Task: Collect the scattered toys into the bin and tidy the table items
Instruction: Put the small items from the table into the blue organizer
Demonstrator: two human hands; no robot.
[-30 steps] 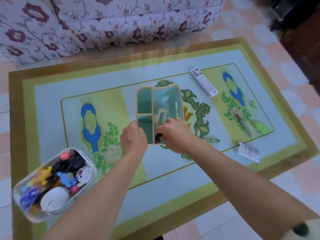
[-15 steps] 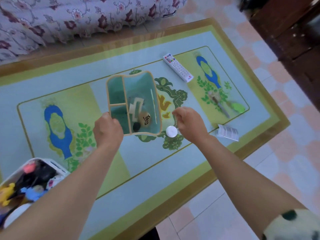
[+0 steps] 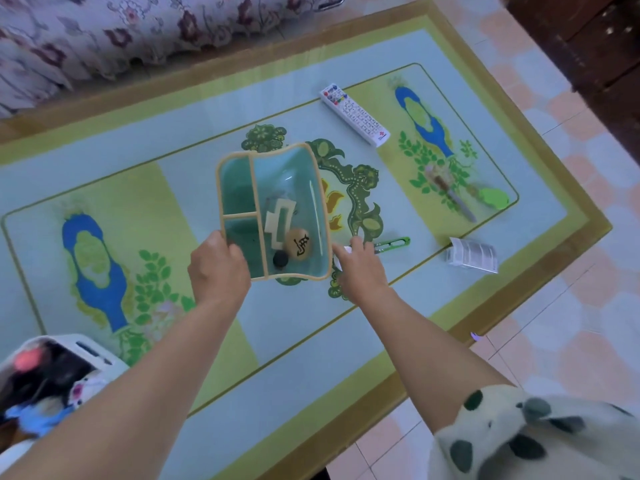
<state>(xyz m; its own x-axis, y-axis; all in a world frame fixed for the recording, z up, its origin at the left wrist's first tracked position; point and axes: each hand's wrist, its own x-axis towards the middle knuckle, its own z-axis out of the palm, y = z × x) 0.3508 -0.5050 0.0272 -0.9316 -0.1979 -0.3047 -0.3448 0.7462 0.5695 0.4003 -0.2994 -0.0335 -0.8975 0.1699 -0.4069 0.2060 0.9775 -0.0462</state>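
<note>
Two bare hands worked at a teal tray (image 3: 277, 174) with a tan rim, set at the centre of a glass-topped table (image 3: 346, 341) printed in green, yellow and blue. The tray was split into three compartments: two small ones along its 9 o'clock side and one large one taking up the rest. In the large compartment lay a round wooden piece (image 3: 298, 248) marked with a black character, a small black disc (image 3: 281, 259) just beside it at 8 o'clock, a pale zigzag cutout (image 3: 278, 221) at 11 o'clock from the piece, and a thin white stick (image 3: 318, 216) along the far wall. The left hand (image 3: 218, 268) was closed over the tray's near corner at 7 o'clock, thumb inside the rim. The right hand (image 3: 360, 265) sat at the tray's 4 o'clock corner, fingers curled around a small white object (image 3: 341, 255); what it was could not be told. Green clippers (image 3: 393, 243) lay just beyond that hand at 3 o'clock. A white remote (image 3: 355, 114) rested at 1 o'clock from the tray, a white packet (image 3: 472, 254) farther out at 3 o'clock near the table edge. A white bin (image 3: 86, 351) crowded with coloured toys stood at 8 o'clock, at the frame's lower left corner.
</note>
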